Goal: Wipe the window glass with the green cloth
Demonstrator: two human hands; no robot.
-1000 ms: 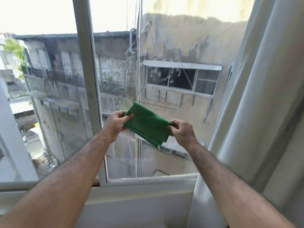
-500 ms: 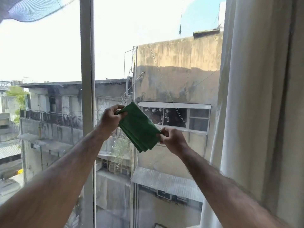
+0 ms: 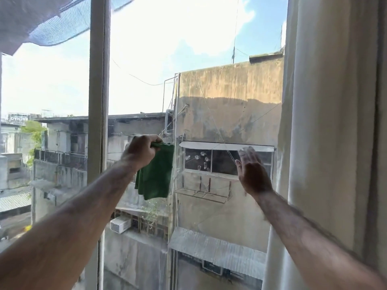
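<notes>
The green cloth (image 3: 155,176) hangs folded from my left hand (image 3: 139,152), which grips its top edge in a fist at mid-height of the window glass (image 3: 188,65). My right hand (image 3: 252,170) is raised to the right of the cloth, palm towards the pane and fingers spread, holding nothing; its fingertips are blurred. Whether that hand touches the glass I cannot tell. The pane shows smudges and fingerprints between the two hands.
A grey vertical window frame post (image 3: 98,101) stands left of my left hand. A pale curtain (image 3: 326,122) hangs along the right side, close to my right hand. Mesh netting (image 3: 41,19) sags at the top left. Buildings lie outside.
My right hand has let go of the cloth and moved right with fingers spread. The cloth now dangles from my left hand alone. The view has tilted upward.
</notes>
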